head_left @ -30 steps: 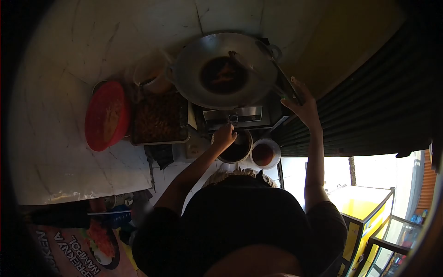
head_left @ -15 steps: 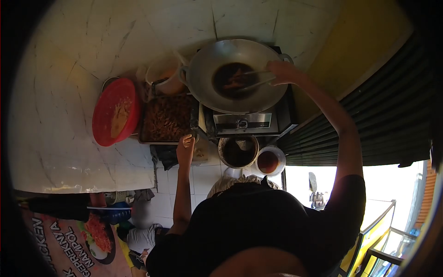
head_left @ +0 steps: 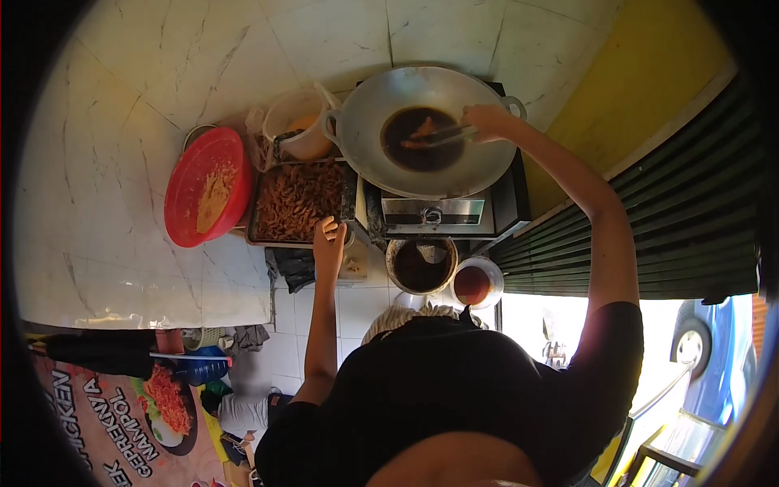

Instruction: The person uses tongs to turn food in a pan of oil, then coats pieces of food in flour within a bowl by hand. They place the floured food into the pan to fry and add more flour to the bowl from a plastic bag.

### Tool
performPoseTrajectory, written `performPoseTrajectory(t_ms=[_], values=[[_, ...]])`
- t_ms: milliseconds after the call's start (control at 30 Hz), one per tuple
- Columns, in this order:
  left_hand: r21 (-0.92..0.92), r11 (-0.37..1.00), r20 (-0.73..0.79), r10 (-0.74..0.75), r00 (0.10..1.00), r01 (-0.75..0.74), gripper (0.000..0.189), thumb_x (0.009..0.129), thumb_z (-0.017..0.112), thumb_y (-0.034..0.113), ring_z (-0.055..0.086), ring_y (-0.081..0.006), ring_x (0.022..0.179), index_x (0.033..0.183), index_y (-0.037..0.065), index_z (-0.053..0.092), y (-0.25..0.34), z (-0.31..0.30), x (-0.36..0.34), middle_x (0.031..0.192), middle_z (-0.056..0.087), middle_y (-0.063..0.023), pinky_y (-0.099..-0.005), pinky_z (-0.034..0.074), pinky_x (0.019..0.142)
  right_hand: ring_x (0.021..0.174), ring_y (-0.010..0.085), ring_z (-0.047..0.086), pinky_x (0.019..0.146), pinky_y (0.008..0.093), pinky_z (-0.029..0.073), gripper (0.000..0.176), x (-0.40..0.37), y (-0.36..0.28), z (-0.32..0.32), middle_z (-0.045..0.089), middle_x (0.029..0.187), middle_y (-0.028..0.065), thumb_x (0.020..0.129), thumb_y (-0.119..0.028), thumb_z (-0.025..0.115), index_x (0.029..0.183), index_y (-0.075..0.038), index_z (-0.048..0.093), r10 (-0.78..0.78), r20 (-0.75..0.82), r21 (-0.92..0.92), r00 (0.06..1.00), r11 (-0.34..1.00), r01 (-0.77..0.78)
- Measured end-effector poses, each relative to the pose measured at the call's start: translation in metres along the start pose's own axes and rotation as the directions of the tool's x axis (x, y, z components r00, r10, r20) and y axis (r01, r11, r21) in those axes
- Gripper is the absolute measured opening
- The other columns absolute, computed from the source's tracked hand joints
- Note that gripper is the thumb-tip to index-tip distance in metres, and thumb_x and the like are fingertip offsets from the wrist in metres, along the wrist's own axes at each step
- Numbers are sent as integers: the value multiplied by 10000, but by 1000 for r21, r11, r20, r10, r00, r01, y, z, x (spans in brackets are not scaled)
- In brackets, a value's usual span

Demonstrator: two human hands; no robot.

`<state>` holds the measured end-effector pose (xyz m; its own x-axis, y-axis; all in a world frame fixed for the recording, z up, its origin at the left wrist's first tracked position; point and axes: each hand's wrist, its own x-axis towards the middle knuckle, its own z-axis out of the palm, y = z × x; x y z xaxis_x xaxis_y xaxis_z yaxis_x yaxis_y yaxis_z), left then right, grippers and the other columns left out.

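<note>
My right hand (head_left: 489, 123) is closed round a pair of metal tongs (head_left: 450, 136), reaching in over the right side of a large wok (head_left: 369, 166). Dark oil (head_left: 418, 161) fills the wok's bottom, and the tongs' tips meet a reddish-brown piece of food (head_left: 423, 130) there. At the front right corner of a tray (head_left: 280, 243), my left hand (head_left: 329, 235) hovers with its fingers loosely curled and nothing visible in them. Brown fried pieces (head_left: 296, 199) are heaped in that tray.
The wok sits on a stove (head_left: 479, 213). Left of it stand a white bucket (head_left: 280, 109) and a red basin (head_left: 182, 199) with pale batter or flour. Below are a dark-filled pot (head_left: 392, 272) and a smaller container of reddish liquid (head_left: 473, 284). Another person's sleeve (head_left: 243, 412) shows lower left.
The tongs and food have shifted slightly within the wok, and the food shows more clearly. My left hand stays by the tray, its fingers a little looser. A blue vehicle now shows outside.
</note>
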<state>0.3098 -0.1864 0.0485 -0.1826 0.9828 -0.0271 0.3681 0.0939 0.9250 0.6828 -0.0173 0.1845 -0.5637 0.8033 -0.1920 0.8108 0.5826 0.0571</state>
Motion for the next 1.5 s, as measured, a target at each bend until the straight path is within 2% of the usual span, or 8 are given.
performPoseTrajectory(t_ms=[100,233,367,567,767,1133,1267,1500], values=[[-37,996,-73,74,995,-77,504,769,586,291,520,-219,840,1123,-10,393,-1,6,6,1011,490,-181,-295,424,708,889,278,517,724,388,438,316,-7,-4,0,491,942,97,615,-200,648,901,-91,570,-1,-7,-2,1000,1000,1],[90,989,-26,122,992,-119,556,745,609,279,500,-234,860,1151,-12,366,-5,5,18,1029,473,-178,-319,411,729,866,277,518,704,385,445,261,-20,-8,0,493,927,85,630,-180,632,848,-56,562,-32,-21,-111,999,993,29],[-18,999,65,43,997,-42,581,735,627,302,514,-246,910,1165,4,374,2,6,21,1064,473,-185,-340,423,750,850,268,515,687,382,449,266,-39,-9,-1,490,908,80,630,-187,637,831,-35,549,-90,-68,-130,994,988,80],[74,989,46,122,991,-125,534,737,629,277,520,-232,882,1156,42,395,-14,12,26,1057,477,-163,-331,434,724,835,247,513,667,362,455,300,-62,-14,-8,484,893,81,638,-190,635,862,-20,533,-111,-87,-177,990,980,94],[-13,980,11,199,980,-199,470,739,622,233,505,-219,849,1134,64,431,-22,15,23,1093,453,-109,-334,420,712,843,229,506,662,346,460,352,-80,-13,-19,475,894,69,642,-181,634,933,-23,513,-93,-142,-187,986,980,65],[-16,975,18,221,975,-221,433,742,618,208,498,-211,859,1113,69,443,-25,14,23,1086,440,-101,-341,411,725,844,227,498,650,345,464,376,-92,-9,-41,452,912,62,648,-172,628,972,-37,493,-48,-251,-163,967,987,7],[-41,975,16,221,975,-221,420,750,609,208,500,-217,867,1112,72,444,-25,13,22,1089,442,-99,-341,412,731,843,230,499,650,340,464,376,-90,-15,-32,456,907,64,647,-175,629,973,-39,500,-52,-225,-177,973,984,12],[-1,980,50,201,978,-201,409,779,591,204,509,-221,882,1124,55,430,-20,11,23,1132,418,-114,-328,441,744,867,249,514,697,362,445,368,-77,-21,-8,479,922,69,638,-183,629,977,-78,533,-7,-73,-31,997,1000,4]])
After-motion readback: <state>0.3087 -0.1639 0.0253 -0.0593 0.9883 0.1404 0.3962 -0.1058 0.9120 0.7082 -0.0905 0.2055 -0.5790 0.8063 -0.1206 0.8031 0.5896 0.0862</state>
